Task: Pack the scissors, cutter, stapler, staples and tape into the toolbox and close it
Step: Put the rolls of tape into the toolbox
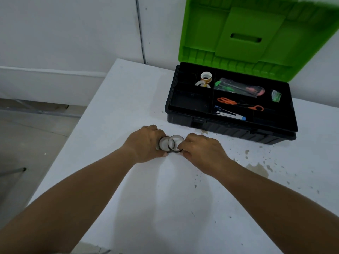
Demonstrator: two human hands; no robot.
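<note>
A black toolbox [185, 118] stands open at the back right of the white table, its green lid [253, 33] raised. In its tray lie orange scissors [238, 104], a packaged green cutter [238, 86], a blue and white stapler [229, 113], a small green pack of staples [276, 96] and light tape rolls [205, 78]. In front of the box, two dark tape rolls stand side by side and overlap. My left hand [146, 145] grips the left tape roll [163, 143]. My right hand [201, 151] pinches the right tape roll [177, 141].
The white table [165, 198] has brown stains and specks at the right [258, 169]. Its left edge drops to a grey floor [27, 134]. White wall panels rise behind the table.
</note>
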